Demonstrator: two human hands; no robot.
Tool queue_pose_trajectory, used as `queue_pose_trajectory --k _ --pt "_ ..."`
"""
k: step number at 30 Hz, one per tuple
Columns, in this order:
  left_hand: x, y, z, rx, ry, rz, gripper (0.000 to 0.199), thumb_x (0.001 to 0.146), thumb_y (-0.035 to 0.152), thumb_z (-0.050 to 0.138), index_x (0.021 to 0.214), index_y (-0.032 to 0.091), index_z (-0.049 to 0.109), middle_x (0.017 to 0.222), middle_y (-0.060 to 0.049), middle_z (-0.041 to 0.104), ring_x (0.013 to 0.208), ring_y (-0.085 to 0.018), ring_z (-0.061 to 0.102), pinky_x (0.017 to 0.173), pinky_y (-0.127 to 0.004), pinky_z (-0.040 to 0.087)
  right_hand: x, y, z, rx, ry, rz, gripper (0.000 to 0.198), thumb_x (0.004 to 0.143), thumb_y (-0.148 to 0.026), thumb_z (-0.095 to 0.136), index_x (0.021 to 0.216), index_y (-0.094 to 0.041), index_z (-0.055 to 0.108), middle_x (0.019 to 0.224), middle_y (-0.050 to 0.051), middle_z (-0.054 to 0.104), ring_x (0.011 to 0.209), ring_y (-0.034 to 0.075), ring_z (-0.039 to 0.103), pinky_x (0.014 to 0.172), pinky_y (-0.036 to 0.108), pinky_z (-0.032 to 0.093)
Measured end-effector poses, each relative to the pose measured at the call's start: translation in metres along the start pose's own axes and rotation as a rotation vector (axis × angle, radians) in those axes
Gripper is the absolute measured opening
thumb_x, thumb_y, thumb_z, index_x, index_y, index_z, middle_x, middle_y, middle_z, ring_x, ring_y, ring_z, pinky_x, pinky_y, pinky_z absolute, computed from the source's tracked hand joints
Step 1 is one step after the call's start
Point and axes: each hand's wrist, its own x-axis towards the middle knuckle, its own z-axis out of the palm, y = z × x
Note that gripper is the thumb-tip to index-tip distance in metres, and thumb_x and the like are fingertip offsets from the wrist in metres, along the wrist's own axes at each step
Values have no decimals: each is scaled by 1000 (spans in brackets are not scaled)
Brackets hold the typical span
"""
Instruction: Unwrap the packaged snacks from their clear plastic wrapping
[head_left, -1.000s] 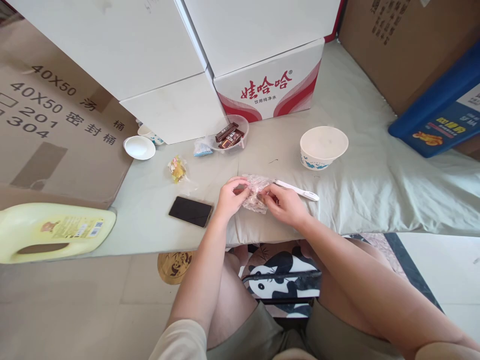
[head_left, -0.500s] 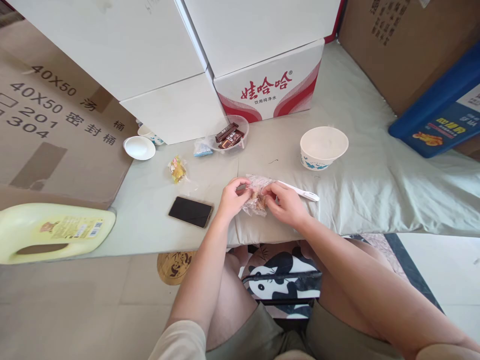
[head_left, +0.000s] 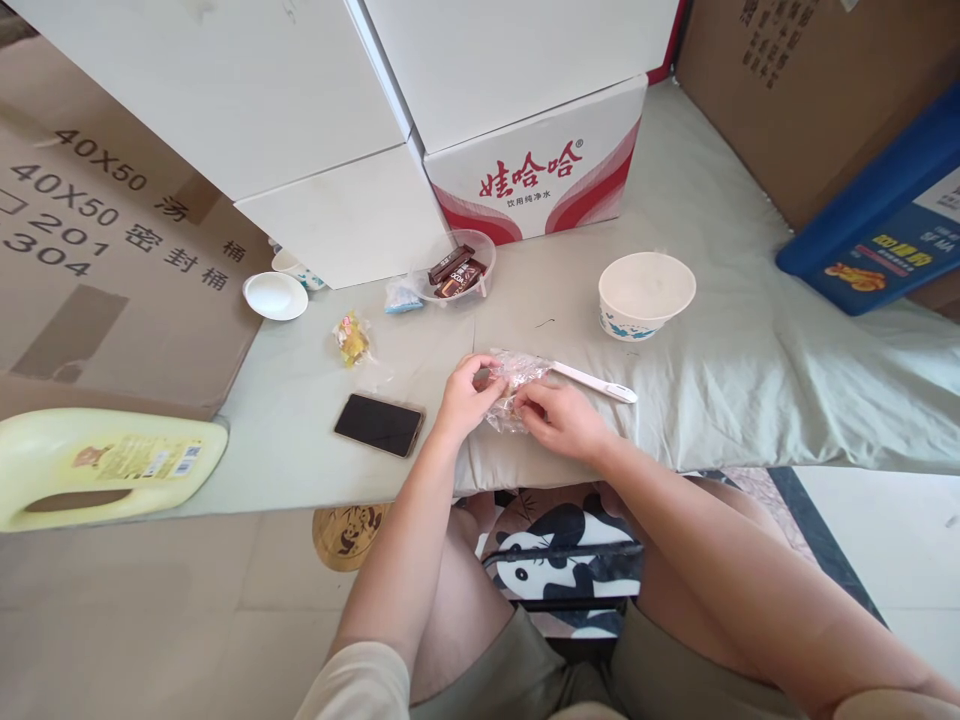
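Observation:
Both my hands are at a crinkled clear plastic wrapper (head_left: 517,372) near the front edge of the cloth-covered surface. My left hand (head_left: 470,395) pinches its left side between thumb and forefinger. The fingers of my right hand (head_left: 559,415) are closed on its right side. A little brownish content shows between my fingers, mostly hidden by them. Just beyond my right hand lies a white plastic-handled tool (head_left: 604,384), its left end out of sight by the wrapper. A white paper bowl (head_left: 637,320) with blue print stands farther back on the right.
A black phone (head_left: 379,424) lies left of my left hand. Behind it is a yellow wrapped snack (head_left: 350,340). A clear bowl (head_left: 486,270) of brown packets stands by white cartons (head_left: 322,225). A pale yellow jug (head_left: 112,470) is at far left, a blue container (head_left: 862,255) at right.
My right hand has shifted slightly left and down across the wrapper. More of the clear plastic shows, and less of the brownish content. My left hand stays in about the same place.

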Motion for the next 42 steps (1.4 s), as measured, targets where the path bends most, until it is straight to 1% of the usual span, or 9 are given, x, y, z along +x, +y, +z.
queue_pose_trajectory --k 3,6,10,15,19,26,29,33,42 --pt "2 -3 0 45 50 17 21 70 20 71 90 19 65 101 -6 62 91 -17 60 74 -27 51 0 0 -3 30 28 -4 14 83 -14 50 84 -20 63 82 4 67 67 15 56 64 27 41" --pt "5 -7 1 46 82 -8 21 68 17 69 88 19 63 91 -3 63 86 -16 60 72 -27 50 0 0 -5 44 46 -8 14 83 -14 50 83 -20 62 82 3 67 67 14 56 66 27 41" --pt "6 -11 2 5 77 -15 14 69 23 69 80 19 61 83 -1 62 78 -14 60 73 -27 49 0 0 -5 40 109 15 13 84 -15 50 83 -21 61 82 3 66 66 14 56 65 27 42" --pt "2 -4 2 -62 41 -17 18 71 32 72 76 19 61 77 0 61 69 -13 59 66 -26 49 2 -1 -6 -7 243 1 12 85 -15 50 86 -21 60 85 5 64 78 19 60 71 31 46" --pt "-4 8 0 -86 0 22 21 71 34 74 71 19 60 75 0 60 69 -13 57 66 -25 48 3 -1 -5 -43 247 -60 14 86 -14 48 88 -22 59 87 6 64 85 21 62 78 34 48" --pt "-9 13 -3 -217 -85 -48 30 70 41 77 72 20 56 66 3 54 58 -11 48 55 -24 41 1 -5 2 -232 281 -36 39 85 -15 52 123 -22 58 130 12 61 111 29 58 92 44 44" --pt "-11 12 -3 -249 -69 -71 30 72 41 76 73 20 54 61 5 49 53 -10 44 50 -23 36 1 -6 3 -318 263 25 44 84 -16 54 127 -21 57 121 12 66 115 32 54 91 46 41" --pt "-12 13 -3 -242 -73 -54 30 73 40 75 74 19 54 63 5 49 55 -9 43 53 -22 36 2 -1 4 -283 244 32 33 85 -18 52 117 -19 62 97 10 67 94 28 58 83 42 44" --pt "-10 15 -2 -198 -115 -57 26 76 38 72 79 19 55 71 4 51 62 -9 46 59 -21 39 2 5 2 -200 281 -11 23 87 -14 48 103 -21 63 93 9 66 89 25 60 81 37 48"
